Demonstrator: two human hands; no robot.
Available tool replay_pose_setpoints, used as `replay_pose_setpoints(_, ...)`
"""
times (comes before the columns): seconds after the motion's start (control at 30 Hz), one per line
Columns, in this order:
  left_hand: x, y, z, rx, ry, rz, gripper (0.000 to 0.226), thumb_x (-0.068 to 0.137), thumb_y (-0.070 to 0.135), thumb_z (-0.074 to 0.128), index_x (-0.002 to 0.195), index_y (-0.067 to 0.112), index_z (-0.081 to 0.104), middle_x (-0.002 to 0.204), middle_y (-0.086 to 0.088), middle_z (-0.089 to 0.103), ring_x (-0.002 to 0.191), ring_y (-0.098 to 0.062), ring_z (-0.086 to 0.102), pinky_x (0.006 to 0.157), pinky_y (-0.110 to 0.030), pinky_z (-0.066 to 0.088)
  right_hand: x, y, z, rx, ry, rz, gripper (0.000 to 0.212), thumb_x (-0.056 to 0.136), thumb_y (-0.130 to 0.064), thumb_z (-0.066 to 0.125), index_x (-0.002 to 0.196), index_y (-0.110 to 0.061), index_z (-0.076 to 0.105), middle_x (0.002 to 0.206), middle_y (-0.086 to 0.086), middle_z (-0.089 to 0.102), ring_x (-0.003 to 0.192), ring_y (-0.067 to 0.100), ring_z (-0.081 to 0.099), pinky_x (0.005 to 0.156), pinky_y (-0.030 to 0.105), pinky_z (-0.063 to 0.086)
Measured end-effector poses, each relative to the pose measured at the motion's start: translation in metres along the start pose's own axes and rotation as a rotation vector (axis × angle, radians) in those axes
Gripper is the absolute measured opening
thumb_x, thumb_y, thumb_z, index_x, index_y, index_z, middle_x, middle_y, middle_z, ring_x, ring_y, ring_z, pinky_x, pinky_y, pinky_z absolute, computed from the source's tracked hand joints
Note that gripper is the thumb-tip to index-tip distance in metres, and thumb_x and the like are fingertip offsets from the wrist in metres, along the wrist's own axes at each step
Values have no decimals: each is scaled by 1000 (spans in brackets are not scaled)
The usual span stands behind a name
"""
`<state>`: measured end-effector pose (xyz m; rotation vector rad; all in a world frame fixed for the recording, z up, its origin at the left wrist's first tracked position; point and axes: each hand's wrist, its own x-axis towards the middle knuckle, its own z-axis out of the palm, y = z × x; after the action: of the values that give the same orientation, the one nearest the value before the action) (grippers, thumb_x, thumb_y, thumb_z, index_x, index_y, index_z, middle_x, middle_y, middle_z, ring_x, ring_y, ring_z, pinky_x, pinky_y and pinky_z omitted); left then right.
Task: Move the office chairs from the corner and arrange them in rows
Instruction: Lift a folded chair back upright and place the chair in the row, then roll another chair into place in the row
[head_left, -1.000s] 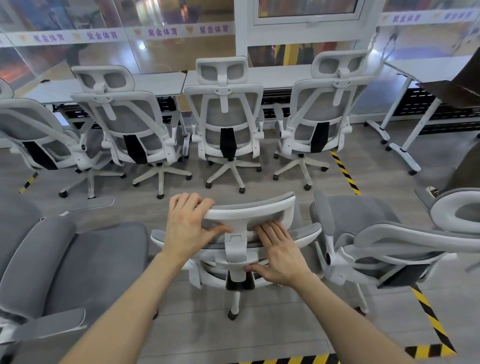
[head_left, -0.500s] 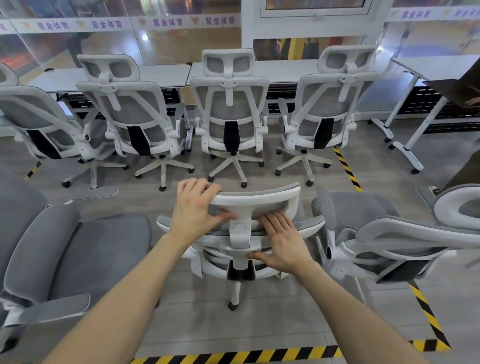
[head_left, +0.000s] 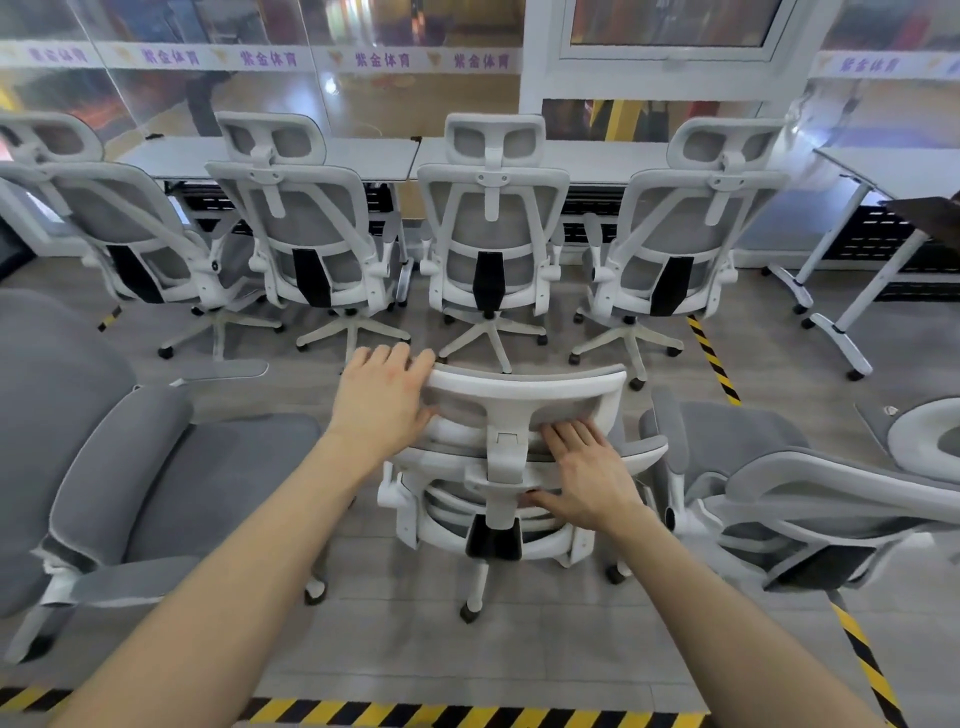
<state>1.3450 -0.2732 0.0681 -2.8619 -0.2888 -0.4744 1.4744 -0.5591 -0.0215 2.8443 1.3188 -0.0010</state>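
Slotting chair (head_left: 493, 519) into second row. Left hand (head_left: 382, 402) grips headrest (head_left: 524, 397); right hand (head_left: 582, 478) flat on backrest (head_left: 447, 499). Next: nudge toward 12 o'clock.

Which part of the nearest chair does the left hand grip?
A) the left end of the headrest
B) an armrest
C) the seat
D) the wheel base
A: the left hand curls over the left end of the headrest; the right hand lies flat on the backrest below.
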Motion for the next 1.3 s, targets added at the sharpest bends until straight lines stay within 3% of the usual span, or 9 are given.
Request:
replay_pose_setpoints(0.1, -22, -25, -5, 38, -54, -111, 61, 88, 55, 78, 134, 19, 59, 114, -9, 68, 105, -34, 68, 93, -47, 50, -11, -22, -27, -22, -92, 89, 102, 79, -86, 58, 154, -18, 46, 151, 5, 53, 147, 30, 44, 131, 54, 25)
replay_pose_setpoints(0.2, -46, -48, 3, 19, -191, -164, 42, 94, 53, 72, 118, 18, 69, 102, -6, 72, 96, -34, 72, 83, -43, 55, -30, -58, -59, -30, -247, 147, 72, 86, -72, 66, 135, -20, 58, 135, 4, 66, 123, 30, 64, 104, 46, 49)
replay_pose_setpoints(0.27, -64, -62, 15, -21, -324, -166, 35, 98, 52, 63, 113, 21, 68, 102, -2, 73, 96, -33, 74, 79, -41, 59, -40, -93, -75, -18, -332, 157, 60, 93, -63, 67, 132, -17, 60, 127, 5, 70, 113, 31, 69, 85, 42, 50)
replay_pose_setpoints(0.33, -80, -79, 27, -19, -417, -117, 39, 99, 55, 58, 122, 25, 66, 113, 0, 75, 106, -30, 74, 82, -39, 60, -43, -131, -81, -21, -351, 145, 56, 99, -58, 65, 133, -14, 59, 128, 8, 69, 114, 33, 68, 80, 40, 46)
replay_pose_setpoints(0.47, -109, -124, 49, -7, -542, 17, 46, 104, 60, 54, 138, 29, 61, 134, 2, 70, 124, -27, 69, 93, -39, 55, -33, -206, -66, 58, -262, 121, 49, 105, -52, 58, 134, -14, 56, 133, 8, 64, 124, 33, 63, 90, 42, 46)
replay_pose_setpoints(0.6, -150, -189, 68, -66, -522, 115, 45, 108, 60, 51, 139, 29, 59, 135, 1, 69, 126, -27, 68, 94, -39, 54, -19, -292, -39, 146, -295, 163, 49, 106, -51, 56, 141, -17, 58, 135, 7, 65, 122, 32, 64, 94, 42, 50)
replay_pose_setpoints(0.77, -214, -273, 86, -45, -653, 202, 42, 108, 53, 51, 142, 30, 58, 139, 3, 67, 128, -24, 66, 95, -39, 55, -13, -400, -33, 171, -377, 176, 54, 106, -55, 56, 145, -17, 55, 137, 10, 63, 124, 35, 64, 97, 48, 57)
replay_pose_setpoints(1.0, -262, -369, 98, -49, -604, 211, 42, 106, 56, 53, 137, 29, 61, 134, 3, 69, 123, -23, 68, 93, -37, 57, -6, -512, -32, 133, -339, 210, 46, 108, -53, 53, 131, -14, 58, 130, 12, 65, 117, 36, 65, 89, 45, 55)
replay_pose_setpoints(1.3, -335, -521, 63, -67, -412, 274, 39, 106, 55, 58, 128, 24, 67, 118, -1, 70, 109, -29, 70, 85, -41, 53, 2, -689, 2, 236, -256, 243, 52, 108, -55, 53, 141, -16, 58, 132, 8, 66, 114, 33, 67, 88, 45, 58)
